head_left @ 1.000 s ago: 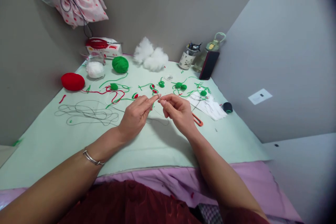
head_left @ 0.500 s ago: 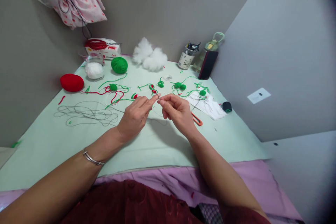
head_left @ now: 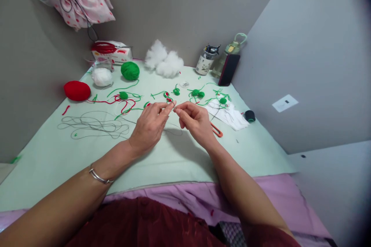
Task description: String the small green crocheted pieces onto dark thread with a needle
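Note:
My left hand (head_left: 149, 125) is closed, its fingers bent together and the index finger pointing toward my right hand. My right hand (head_left: 194, 119) is closed in a pinch, thumb against forefinger, its tips meeting the left fingertips above the table. What lies between the fingertips is too small to make out. A thin grey thread (head_left: 95, 125) lies in loose loops to the left and runs toward my left hand. Just beyond the hands sit small red-and-green crocheted pieces (head_left: 166, 95), one partly hidden by the left hand, and a green looped piece (head_left: 176, 91).
Red yarn (head_left: 77, 91), white yarn (head_left: 102, 77) and green yarn (head_left: 130, 70) stand back left. White stuffing (head_left: 164, 60) rests against the wall. A pen cup (head_left: 204, 65), bottle (head_left: 232, 48) and phone (head_left: 229, 70) are back right. Orange snips (head_left: 216, 130) and a black spool (head_left: 249, 116) lie right.
The view has shifted slightly. My left fingers have drawn a little closer to the right fingertips, and the left hand now covers more of a red-and-green piece.

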Action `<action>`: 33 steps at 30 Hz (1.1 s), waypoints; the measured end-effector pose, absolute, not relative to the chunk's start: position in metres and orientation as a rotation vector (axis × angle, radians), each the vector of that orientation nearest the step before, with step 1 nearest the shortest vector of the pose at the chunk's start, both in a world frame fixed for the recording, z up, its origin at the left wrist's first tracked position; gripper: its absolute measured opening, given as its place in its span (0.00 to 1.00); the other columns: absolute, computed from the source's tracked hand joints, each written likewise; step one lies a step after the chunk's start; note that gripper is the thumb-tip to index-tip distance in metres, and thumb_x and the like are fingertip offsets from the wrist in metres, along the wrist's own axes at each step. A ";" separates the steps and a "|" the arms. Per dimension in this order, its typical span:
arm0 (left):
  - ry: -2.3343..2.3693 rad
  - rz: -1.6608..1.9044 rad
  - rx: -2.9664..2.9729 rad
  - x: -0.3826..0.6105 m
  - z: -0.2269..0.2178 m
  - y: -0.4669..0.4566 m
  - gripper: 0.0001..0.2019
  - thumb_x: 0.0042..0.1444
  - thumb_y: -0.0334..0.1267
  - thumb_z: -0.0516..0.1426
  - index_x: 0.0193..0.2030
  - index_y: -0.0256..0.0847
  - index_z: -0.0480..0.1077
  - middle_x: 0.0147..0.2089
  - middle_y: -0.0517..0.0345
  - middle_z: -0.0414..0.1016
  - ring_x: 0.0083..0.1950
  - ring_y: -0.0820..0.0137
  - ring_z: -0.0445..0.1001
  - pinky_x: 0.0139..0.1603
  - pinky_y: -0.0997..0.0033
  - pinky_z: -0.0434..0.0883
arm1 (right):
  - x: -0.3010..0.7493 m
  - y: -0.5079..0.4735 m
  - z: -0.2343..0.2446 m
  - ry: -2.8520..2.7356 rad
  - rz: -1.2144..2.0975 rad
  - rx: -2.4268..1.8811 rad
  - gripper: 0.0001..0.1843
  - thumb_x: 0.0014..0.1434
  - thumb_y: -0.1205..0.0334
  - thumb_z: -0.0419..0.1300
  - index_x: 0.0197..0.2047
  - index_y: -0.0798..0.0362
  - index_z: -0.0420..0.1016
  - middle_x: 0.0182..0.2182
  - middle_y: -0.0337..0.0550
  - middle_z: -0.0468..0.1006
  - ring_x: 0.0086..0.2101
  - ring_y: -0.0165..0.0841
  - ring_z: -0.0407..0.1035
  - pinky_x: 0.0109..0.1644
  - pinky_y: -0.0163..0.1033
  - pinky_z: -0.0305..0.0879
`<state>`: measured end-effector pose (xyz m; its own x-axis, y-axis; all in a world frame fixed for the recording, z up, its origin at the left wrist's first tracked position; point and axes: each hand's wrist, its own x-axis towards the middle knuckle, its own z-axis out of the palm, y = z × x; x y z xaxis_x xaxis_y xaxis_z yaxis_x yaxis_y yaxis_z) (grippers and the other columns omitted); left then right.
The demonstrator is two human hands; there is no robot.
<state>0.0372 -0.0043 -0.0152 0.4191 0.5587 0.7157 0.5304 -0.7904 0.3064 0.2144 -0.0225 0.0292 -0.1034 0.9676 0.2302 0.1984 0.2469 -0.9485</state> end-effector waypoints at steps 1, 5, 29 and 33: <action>1.009 1.342 2.621 0.037 -0.015 -0.004 0.25 0.71 0.32 0.47 0.73 0.47 0.58 0.54 0.46 0.72 0.51 0.61 0.71 0.52 0.59 0.69 | 0.215 -0.022 0.029 -1.526 0.977 -1.138 0.11 0.64 0.55 0.61 0.35 0.55 0.74 0.16 0.31 0.67 0.19 0.24 0.57 0.24 0.32 0.51; 1.017 1.354 2.644 0.037 -0.014 -0.004 0.24 0.71 0.32 0.48 0.72 0.48 0.58 0.55 0.46 0.72 0.50 0.61 0.71 0.51 0.59 0.68 | 0.216 -0.021 0.029 -1.542 1.010 -1.107 0.11 0.63 0.55 0.62 0.36 0.55 0.75 0.16 0.31 0.67 0.19 0.24 0.58 0.25 0.32 0.52; 1.077 1.349 2.688 0.032 -0.009 -0.002 0.21 0.68 0.27 0.50 0.63 0.44 0.70 0.57 0.44 0.73 0.46 0.62 0.70 0.51 0.54 0.67 | 0.225 -0.019 0.030 -1.543 1.110 -1.056 0.12 0.62 0.52 0.64 0.37 0.53 0.78 0.16 0.30 0.64 0.19 0.24 0.56 0.24 0.32 0.51; 1.064 1.347 2.606 0.031 -0.007 -0.002 0.18 0.68 0.28 0.51 0.59 0.46 0.73 0.57 0.46 0.73 0.46 0.63 0.71 0.51 0.54 0.67 | 0.225 -0.018 0.029 -1.563 1.140 -1.056 0.12 0.62 0.52 0.64 0.36 0.53 0.79 0.17 0.31 0.65 0.19 0.23 0.56 0.24 0.32 0.50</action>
<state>0.0311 -0.0024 -0.0066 0.3950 0.5788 0.7134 0.5604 -0.7671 0.3121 0.2251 -0.0184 0.0292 -0.2263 0.9578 0.1775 0.1237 0.2090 -0.9701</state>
